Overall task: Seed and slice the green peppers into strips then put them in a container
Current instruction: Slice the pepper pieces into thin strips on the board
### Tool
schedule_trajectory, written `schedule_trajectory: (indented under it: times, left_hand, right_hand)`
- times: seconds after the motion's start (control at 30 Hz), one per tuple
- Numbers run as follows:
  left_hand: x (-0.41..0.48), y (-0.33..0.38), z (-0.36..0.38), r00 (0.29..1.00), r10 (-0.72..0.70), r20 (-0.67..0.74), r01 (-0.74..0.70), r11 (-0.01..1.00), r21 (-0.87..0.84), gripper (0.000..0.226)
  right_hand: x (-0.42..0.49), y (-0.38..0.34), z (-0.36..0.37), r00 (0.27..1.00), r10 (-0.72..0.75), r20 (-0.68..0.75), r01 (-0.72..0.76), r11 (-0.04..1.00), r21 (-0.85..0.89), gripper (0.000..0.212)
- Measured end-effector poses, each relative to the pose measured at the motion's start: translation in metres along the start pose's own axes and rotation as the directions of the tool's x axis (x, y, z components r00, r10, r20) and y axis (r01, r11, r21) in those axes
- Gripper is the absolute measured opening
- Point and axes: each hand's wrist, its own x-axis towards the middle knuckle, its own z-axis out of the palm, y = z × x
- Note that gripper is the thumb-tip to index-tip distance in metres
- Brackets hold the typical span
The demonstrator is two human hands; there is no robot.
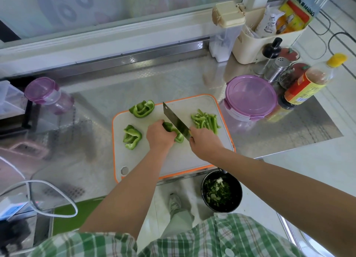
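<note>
Person wears green checked shirt (pixel 212 241), pale trousers (pixel 181 221), light sneaker (pixel 175 202).

A home kitchen: an embossed stainless-steel counter (pixel 154 79) carries a white plastic cutting board with an orange rim (pixel 185 160), a cream plastic caddy of seasoning packets (pixel 248 46), a steel shaker (pixel 277 68), a yellow-capped sauce bottle (pixel 306 85) and a round purple-lidded food container (pixel 250 96).

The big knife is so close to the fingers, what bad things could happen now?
The wide steel cleaver in the right hand cuts right beside the left hand holding the green pepper piece, so a slip could nick a finger. The white cutting board with the orange rim lies at the front edge of the steel counter; hard chopping might push it off.
</note>
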Motion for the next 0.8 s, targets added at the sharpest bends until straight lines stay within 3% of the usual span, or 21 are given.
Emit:
schedule_trajectory:
  times: [0.17,0.27,0.4,0.63,0.77,0.8]
  left_hand:
    - [-0.001,-0.005,0.004,1.0,-0.01,-0.026,0.008,0.998,-0.055,0.047]
    - [-0.001,-0.007,0.003,1.0,0.001,-0.024,-0.003,0.994,-0.112,0.039]
    - [0.001,-0.009,0.004,1.0,0.005,-0.023,-0.008,0.993,-0.118,0.059]
    - [0.001,-0.02,0.005,1.0,-0.018,-0.013,0.015,0.979,-0.201,0.057]
    - [0.001,-0.031,0.004,1.0,-0.029,-0.009,0.026,0.967,-0.253,0.053]
    - [0.0,-0.033,0.003,0.999,-0.032,-0.006,0.029,0.962,-0.271,0.052]
  right_hand:
    - [0.0,-0.003,0.006,1.0,0.001,-0.001,-0.001,1.0,-0.005,0.008]
    - [0.001,-0.006,0.009,1.0,-0.006,0.021,0.006,1.0,0.002,0.004]
    - [0.002,-0.008,0.014,0.998,0.036,0.052,-0.033,0.998,-0.056,0.002]
    - [0.007,-0.004,0.022,0.992,0.093,0.085,-0.099,0.992,0.076,0.033]
    - [0.014,-0.018,0.028,0.987,0.131,0.092,-0.135,0.99,0.037,0.005]
    - [0.016,-0.021,0.03,0.986,0.14,0.093,-0.142,0.99,0.014,0.008]
